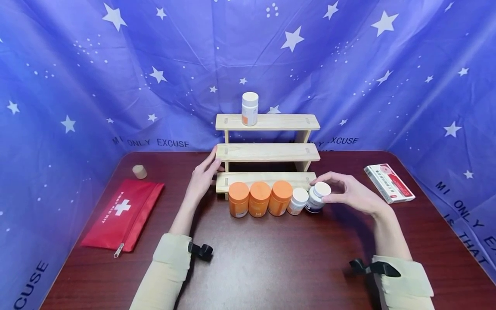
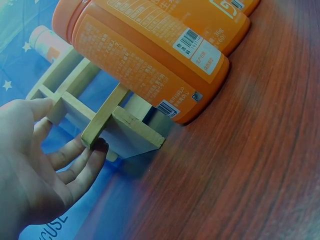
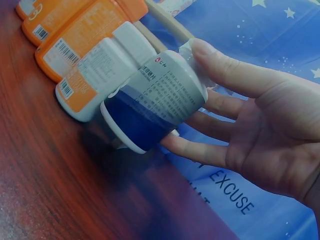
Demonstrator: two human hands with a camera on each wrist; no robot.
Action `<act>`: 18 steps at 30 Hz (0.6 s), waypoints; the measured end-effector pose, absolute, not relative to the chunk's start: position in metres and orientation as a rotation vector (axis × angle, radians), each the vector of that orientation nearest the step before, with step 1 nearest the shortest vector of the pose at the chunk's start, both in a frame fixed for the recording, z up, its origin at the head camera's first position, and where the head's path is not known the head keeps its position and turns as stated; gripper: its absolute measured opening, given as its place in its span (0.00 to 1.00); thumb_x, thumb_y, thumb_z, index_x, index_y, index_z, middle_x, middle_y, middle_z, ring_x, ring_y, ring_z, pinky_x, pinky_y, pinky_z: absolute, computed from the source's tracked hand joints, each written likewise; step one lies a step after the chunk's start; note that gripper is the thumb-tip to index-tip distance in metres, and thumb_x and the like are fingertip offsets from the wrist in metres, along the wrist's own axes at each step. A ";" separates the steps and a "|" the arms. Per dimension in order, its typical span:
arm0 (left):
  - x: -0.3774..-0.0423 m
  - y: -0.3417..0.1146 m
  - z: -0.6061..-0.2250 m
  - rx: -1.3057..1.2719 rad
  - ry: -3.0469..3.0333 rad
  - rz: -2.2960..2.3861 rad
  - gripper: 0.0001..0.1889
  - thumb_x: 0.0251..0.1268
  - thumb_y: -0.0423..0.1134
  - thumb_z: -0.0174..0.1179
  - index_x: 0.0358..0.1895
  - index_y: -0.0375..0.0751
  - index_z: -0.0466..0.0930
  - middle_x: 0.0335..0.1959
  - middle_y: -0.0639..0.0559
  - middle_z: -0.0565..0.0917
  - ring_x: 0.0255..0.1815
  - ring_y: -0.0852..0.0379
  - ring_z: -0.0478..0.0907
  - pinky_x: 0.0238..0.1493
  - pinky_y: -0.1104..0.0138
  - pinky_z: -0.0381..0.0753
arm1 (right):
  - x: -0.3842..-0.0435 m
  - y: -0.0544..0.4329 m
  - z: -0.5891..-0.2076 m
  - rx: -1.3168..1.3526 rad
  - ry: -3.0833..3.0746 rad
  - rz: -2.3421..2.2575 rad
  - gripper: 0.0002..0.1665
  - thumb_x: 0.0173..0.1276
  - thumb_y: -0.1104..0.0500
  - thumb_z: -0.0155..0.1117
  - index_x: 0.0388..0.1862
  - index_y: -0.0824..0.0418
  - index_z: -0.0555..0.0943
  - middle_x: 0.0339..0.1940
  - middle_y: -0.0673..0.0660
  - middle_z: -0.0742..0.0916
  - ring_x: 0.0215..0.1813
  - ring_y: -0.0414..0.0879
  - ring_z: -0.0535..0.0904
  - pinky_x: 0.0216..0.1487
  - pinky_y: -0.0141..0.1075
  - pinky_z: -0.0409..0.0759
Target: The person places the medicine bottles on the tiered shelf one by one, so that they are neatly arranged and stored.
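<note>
My left hand (image 1: 202, 177) holds the left end of a three-tier wooden shelf (image 1: 267, 152), with fingertips at the ends of the boards (image 2: 97, 122). At the right end of a row in front of the shelf, my right hand (image 1: 354, 193) grips a white pill bottle with a dark blue band (image 3: 155, 100), thumb by its cap and fingers behind. Beside that bottle stands a smaller white pill bottle (image 1: 297, 201). Three orange bottles, left (image 1: 238, 200), middle (image 1: 259, 199) and right (image 1: 280, 198), continue the row. Another white bottle (image 1: 249, 110) stands on the top tier.
A red first aid pouch (image 1: 125, 215) lies at the left of the dark wooden table (image 1: 279, 262), near a small beige cylinder (image 1: 139, 172). A red and white box (image 1: 389, 183) lies at the right. Blue starry cloth (image 1: 186, 86) hangs behind and around the sides.
</note>
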State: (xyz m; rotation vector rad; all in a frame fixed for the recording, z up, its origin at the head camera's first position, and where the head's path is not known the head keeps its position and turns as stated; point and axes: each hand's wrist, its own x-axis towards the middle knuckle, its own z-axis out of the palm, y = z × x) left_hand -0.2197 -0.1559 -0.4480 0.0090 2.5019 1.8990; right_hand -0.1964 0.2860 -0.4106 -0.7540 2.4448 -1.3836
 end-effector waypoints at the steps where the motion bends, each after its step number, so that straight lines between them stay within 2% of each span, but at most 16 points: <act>1: -0.220 -0.156 -0.448 0.010 2.504 1.895 0.27 0.78 0.64 0.50 0.76 0.83 0.57 0.54 0.34 0.87 0.57 0.43 0.84 0.45 0.61 0.90 | -0.196 0.287 -0.409 -0.756 2.439 -1.392 0.25 0.65 0.64 0.75 0.61 0.57 0.81 0.56 0.53 0.89 0.56 0.36 0.84 0.54 0.28 0.81; 5: -0.220 -0.155 -0.447 0.009 2.517 1.887 0.28 0.78 0.64 0.49 0.77 0.83 0.57 0.53 0.36 0.87 0.56 0.45 0.85 0.43 0.62 0.90 | -0.194 0.289 -0.402 -0.783 2.434 -1.415 0.25 0.66 0.66 0.72 0.61 0.58 0.79 0.56 0.52 0.88 0.55 0.37 0.84 0.52 0.29 0.83; 12: -0.219 -0.155 -0.446 0.001 2.517 1.903 0.29 0.78 0.64 0.49 0.78 0.80 0.56 0.53 0.37 0.87 0.55 0.46 0.85 0.42 0.64 0.89 | -0.192 0.289 -0.394 -0.774 2.509 -1.440 0.22 0.68 0.68 0.70 0.60 0.59 0.78 0.49 0.47 0.88 0.49 0.37 0.85 0.47 0.29 0.83; 18: -0.220 -0.155 -0.447 0.013 2.506 1.904 0.28 0.77 0.65 0.49 0.77 0.82 0.57 0.53 0.36 0.87 0.56 0.44 0.85 0.43 0.62 0.90 | -0.190 0.289 -0.392 -0.789 2.522 -1.512 0.21 0.70 0.71 0.66 0.60 0.66 0.76 0.50 0.43 0.88 0.49 0.36 0.85 0.46 0.28 0.84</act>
